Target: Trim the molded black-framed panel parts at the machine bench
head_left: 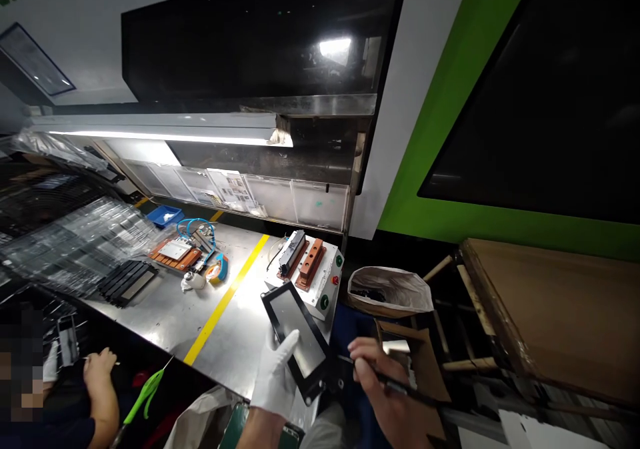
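Note:
My left hand (277, 375), in a white glove, holds a flat black-framed rectangular panel (296, 334) with a grey face, tilted over the near edge of the steel workbench (170, 309). My bare right hand (387, 389) grips a thin dark tool (400, 387) like a pen, its tip touching the panel's lower right edge. Just beyond the panel stands a white fixture box (320, 279) with brown blocks on top and red and green buttons.
A yellow line (227, 297) crosses the bench. Further left lie a tape roll (219, 270), an orange jig (175, 253), a blue tray (165, 215) and stacked black frames (127, 281). A co-worker's hand (99, 363) is at lower left. A lined bin (390, 290) and cardboard (545, 309) stand right.

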Demonstrator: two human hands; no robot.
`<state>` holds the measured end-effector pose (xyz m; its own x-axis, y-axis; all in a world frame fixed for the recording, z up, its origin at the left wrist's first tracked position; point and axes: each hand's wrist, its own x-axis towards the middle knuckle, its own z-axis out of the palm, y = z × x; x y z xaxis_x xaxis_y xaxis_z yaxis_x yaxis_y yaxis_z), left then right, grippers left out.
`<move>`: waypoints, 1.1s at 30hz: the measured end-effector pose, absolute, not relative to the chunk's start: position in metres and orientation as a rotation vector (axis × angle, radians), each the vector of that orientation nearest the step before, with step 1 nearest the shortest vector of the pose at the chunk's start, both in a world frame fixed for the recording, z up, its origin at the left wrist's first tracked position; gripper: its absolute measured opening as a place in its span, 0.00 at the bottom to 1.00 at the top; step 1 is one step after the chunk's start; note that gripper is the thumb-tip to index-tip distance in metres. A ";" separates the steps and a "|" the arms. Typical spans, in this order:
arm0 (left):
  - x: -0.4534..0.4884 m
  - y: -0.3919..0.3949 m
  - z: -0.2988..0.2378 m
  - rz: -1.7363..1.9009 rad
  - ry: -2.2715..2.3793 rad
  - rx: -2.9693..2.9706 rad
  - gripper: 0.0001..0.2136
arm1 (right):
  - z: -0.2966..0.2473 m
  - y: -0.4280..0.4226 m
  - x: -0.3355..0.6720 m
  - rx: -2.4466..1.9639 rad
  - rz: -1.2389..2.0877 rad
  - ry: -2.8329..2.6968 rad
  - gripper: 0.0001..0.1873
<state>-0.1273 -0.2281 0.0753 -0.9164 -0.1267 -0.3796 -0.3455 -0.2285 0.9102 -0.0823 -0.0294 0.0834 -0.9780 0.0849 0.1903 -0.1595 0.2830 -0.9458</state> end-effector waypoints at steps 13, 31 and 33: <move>-0.135 -0.222 0.117 2.626 1.458 -0.850 0.26 | 0.085 -0.037 -0.060 0.221 1.348 -2.393 0.07; -0.126 -0.216 0.122 2.747 1.413 -0.828 0.29 | 0.089 -0.055 -0.048 0.648 1.336 -2.398 0.06; -0.126 -0.214 0.120 2.769 1.340 -0.865 0.27 | 0.087 -0.051 -0.042 0.486 1.512 -2.346 0.07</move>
<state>-0.1261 -0.2136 0.1196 -0.8522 -0.2732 -0.4462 -0.1804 -0.6471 0.7408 -0.0422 -0.0514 0.0873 -0.8953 -0.1153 0.4303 -0.4395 0.3861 -0.8110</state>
